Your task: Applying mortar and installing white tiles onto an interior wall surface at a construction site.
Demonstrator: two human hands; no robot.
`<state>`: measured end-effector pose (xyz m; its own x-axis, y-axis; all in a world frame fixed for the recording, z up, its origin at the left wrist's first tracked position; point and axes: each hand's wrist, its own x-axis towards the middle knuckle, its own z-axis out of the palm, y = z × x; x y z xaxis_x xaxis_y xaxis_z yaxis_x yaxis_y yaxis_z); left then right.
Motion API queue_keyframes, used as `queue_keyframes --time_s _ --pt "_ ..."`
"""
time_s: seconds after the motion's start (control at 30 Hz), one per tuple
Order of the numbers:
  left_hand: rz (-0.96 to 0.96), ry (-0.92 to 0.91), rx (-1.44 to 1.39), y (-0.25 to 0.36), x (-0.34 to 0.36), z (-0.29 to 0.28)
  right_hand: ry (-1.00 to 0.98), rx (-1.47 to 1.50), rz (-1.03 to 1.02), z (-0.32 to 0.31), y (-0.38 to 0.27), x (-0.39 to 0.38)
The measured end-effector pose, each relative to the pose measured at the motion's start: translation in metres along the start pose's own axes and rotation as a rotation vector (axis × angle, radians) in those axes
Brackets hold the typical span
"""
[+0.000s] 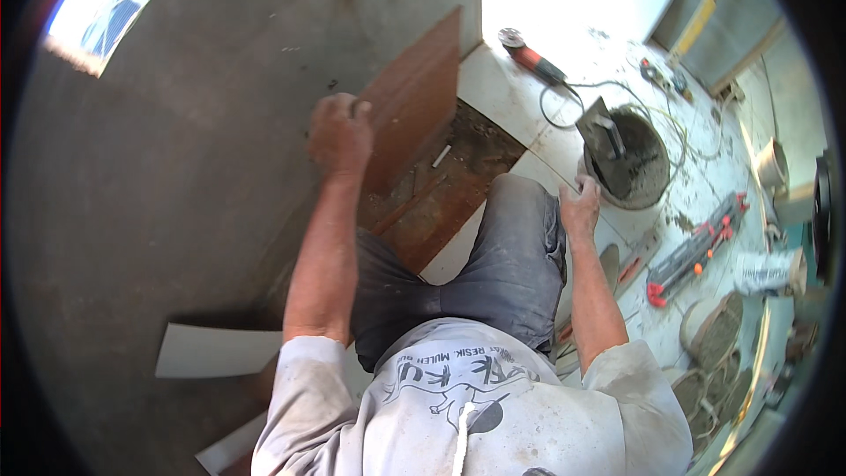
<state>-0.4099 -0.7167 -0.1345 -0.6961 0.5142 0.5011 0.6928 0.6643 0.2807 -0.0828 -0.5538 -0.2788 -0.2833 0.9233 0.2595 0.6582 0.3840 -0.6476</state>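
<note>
My left hand (341, 137) grips the upper left edge of a large floor tile (410, 92), its reddish-brown back showing. The tile stands tilted beside the grey wall, over a bare patch of floor (476, 145) with dark rubble and a small white stick (441, 156). My right hand (580, 209) is beside my knee, near the rim of a mortar bucket (656, 181). Its fingers are curled together; whether anything thin is between them is hidden. A trowel (603, 130) leans in the bucket.
An angle grinder (533, 62) with a cord lies on the white tiles beyond. At right are a grey and red tile cutter (698, 251), a bag (767, 271) and sandals (712, 328). Cut tile pieces (216, 351) lie by the left wall.
</note>
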Motion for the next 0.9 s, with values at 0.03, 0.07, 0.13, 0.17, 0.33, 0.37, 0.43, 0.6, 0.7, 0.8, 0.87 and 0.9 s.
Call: queue_keyframes --time_s 0.03,0.07,0.13,0.17,0.33,0.37,0.43,0.6,0.7,0.8,0.87,0.9 --pt "-0.090 -0.109 0.001 0.009 -0.004 -0.010 0.008 0.047 -0.032 -0.002 -0.027 0.013" --pt "-0.187 -0.214 0.002 0.017 -0.007 -0.021 0.009 0.027 -0.164 -0.003 -0.058 0.026" --pt "-0.160 -0.255 -0.041 0.015 -0.016 -0.021 0.000 -0.006 -0.465 0.001 -0.115 0.055" --pt "-0.132 -0.244 -0.093 0.019 -0.019 -0.027 -0.001 -0.025 -0.628 0.003 -0.144 0.067" --pt "-0.130 -0.237 -0.172 0.010 -0.041 -0.036 -0.290 -0.417 -1.184 0.028 -0.254 0.085" --pt "-0.154 -0.357 -0.161 0.013 -0.047 -0.037 -0.454 -0.444 -1.087 0.033 -0.255 0.092" --pt "-0.175 -0.412 -0.067 0.017 -0.059 -0.037 -0.554 -0.423 -1.101 0.032 -0.261 0.104" --pt "-0.208 -0.419 -0.145 0.014 -0.073 -0.053 -0.506 -0.430 -1.217 0.021 -0.270 0.089" --pt "-0.231 -0.418 -0.162 0.002 -0.071 -0.053 -0.485 -0.437 -1.235 0.025 -0.281 0.087" --pt "-0.212 -0.430 -0.173 -0.019 -0.066 -0.071 -0.489 -0.533 -1.200 0.026 -0.298 0.081" --pt "-0.214 -0.392 -0.170 -0.044 -0.074 -0.090 -0.487 -0.478 -1.339 0.023 -0.320 0.067" --pt "-0.213 -0.359 -0.175 -0.058 -0.080 -0.103 -0.484 -0.461 -1.345 0.019 -0.336 0.056"
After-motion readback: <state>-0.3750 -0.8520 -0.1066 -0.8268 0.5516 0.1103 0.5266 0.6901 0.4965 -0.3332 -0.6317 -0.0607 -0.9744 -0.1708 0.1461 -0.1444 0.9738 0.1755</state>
